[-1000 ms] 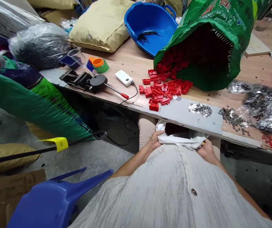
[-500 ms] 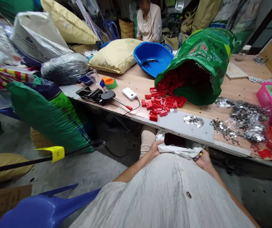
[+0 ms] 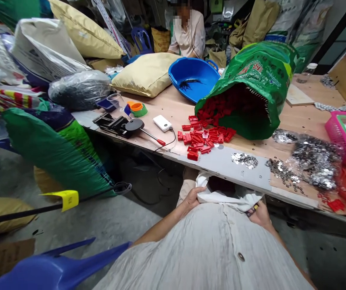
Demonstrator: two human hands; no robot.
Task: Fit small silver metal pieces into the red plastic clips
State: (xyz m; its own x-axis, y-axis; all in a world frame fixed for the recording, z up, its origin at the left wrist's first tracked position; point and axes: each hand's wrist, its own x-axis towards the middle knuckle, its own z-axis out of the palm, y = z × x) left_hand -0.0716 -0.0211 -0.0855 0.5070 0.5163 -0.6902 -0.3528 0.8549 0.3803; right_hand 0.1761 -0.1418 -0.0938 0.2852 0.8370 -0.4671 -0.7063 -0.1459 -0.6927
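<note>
On my lap, below the table edge, lies a white sack [image 3: 221, 198] with its mouth gaping toward the table; what it contains is too dark to make out. My left hand [image 3: 193, 197] grips the sack's left rim, fingers closed on it. At the right rim, my right hand [image 3: 260, 213] is closed round the sack's edge. Above them on the table, red plastic parts [image 3: 201, 135] spill from a tipped green sack [image 3: 256, 76]. A grey board [image 3: 218, 159] along the edge bears small shiny metal pieces [image 3: 244, 160].
A black hand press [image 3: 115, 125] and a white power bank [image 3: 162, 123] sit on the left. Behind are a blue basin [image 3: 201, 94] and a beige sack [image 3: 149, 76]. A pink basket [image 3: 340, 129] stands right. A person [image 3: 188, 34] sits across the table.
My view has tilted slightly, so the table sits a little lower and further left in it. Both hands keep hold of the white sack's rim, which looks a bit more spread.
</note>
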